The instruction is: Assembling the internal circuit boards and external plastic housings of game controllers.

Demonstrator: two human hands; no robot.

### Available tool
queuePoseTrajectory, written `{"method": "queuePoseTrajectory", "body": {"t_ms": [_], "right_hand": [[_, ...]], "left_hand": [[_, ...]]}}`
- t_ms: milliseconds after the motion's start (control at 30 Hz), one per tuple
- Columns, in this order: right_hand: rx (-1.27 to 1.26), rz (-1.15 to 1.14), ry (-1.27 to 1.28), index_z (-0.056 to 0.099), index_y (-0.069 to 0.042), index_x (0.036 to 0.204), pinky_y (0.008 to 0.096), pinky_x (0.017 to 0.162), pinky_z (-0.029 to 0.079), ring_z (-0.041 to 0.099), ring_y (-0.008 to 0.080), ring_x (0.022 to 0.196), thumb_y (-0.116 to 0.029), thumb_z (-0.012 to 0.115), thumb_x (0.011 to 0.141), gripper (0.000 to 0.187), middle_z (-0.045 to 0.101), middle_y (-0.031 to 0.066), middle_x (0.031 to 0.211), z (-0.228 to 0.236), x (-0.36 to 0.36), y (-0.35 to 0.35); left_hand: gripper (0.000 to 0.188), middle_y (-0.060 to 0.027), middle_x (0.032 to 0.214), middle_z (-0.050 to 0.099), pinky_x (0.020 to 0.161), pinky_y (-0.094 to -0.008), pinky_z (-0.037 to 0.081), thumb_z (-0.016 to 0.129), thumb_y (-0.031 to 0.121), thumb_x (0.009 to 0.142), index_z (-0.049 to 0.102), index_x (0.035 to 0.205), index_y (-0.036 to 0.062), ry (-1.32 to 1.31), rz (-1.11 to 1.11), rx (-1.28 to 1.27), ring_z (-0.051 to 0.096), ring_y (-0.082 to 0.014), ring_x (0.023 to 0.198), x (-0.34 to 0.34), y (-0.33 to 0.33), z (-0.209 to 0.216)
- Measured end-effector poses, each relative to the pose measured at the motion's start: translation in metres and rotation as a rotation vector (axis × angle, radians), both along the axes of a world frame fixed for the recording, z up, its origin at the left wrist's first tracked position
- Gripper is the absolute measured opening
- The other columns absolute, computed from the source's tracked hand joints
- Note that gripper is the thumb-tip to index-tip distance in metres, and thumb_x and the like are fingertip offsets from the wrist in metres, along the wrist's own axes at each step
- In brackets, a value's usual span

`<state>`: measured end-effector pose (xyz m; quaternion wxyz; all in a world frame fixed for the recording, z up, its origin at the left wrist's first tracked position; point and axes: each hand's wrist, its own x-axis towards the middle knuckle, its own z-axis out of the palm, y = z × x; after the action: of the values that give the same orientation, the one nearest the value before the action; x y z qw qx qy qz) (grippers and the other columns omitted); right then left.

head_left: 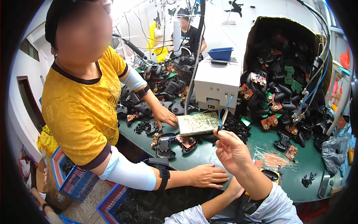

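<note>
The left hand [235, 187] is low at the worktop's near edge, mostly hidden behind the right forearm; I cannot tell how its fingers stand. Just beyond is a dark rounded part [270, 174]. The right hand [233, 149] is raised above the green worktop [311, 164], thumb and forefinger pinched on a small dark piece [219, 128] at the lower end of a blue cable [225, 108]; whether the two join is unclear. A co-worker's hand [210, 176] lies flat by the near edge, left of the person's hands. Small black parts [308, 180] lie toward the worktop's right end. Farther in, a game controller [165, 147] lies near the left edge, beside a wrapped flat block [197, 123]. Behind stand a white box-shaped machine [216, 80] and, toward the far right corner, a carton [285, 23] spilling controllers.
</note>
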<state>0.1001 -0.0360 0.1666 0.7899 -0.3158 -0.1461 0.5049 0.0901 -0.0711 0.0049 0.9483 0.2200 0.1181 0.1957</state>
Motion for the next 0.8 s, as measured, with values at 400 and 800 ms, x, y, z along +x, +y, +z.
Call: {"method": "queuePoseTrajectory", "body": {"t_ms": [400,800], "right_hand": [[-0.064,-0.344,-0.728,0.069,0.002,0.102,0.0203,0.06,0.048,0.062,0.0067,0.072,0.001,0.068,0.085,0.017,0.07,0.0062,0.084,-0.005,0.031,-0.09],[-0.554,-0.663,-0.82,0.07,0.001,0.101,0.0182,0.058,0.042,0.053,0.0011,0.067,-0.005,0.067,0.089,0.014,0.066,-0.0017,0.078,-0.098,0.047,-0.177]], "left_hand": [[0.023,-0.0073,0.112,0.063,0.089,-0.0295,0.05,0.056,0.009,0.095,0.056,0.118,0.003,-0.029,-0.144,0.02,0.062,-0.0157,0.102,-0.022,0.013,-0.015],[0.034,-0.0083,0.115,0.062,0.086,-0.0302,0.053,0.062,0.003,0.092,0.048,0.123,0.001,0.142,-0.168,0.152,0.062,-0.0146,0.102,-0.023,-0.01,0.037]]}}
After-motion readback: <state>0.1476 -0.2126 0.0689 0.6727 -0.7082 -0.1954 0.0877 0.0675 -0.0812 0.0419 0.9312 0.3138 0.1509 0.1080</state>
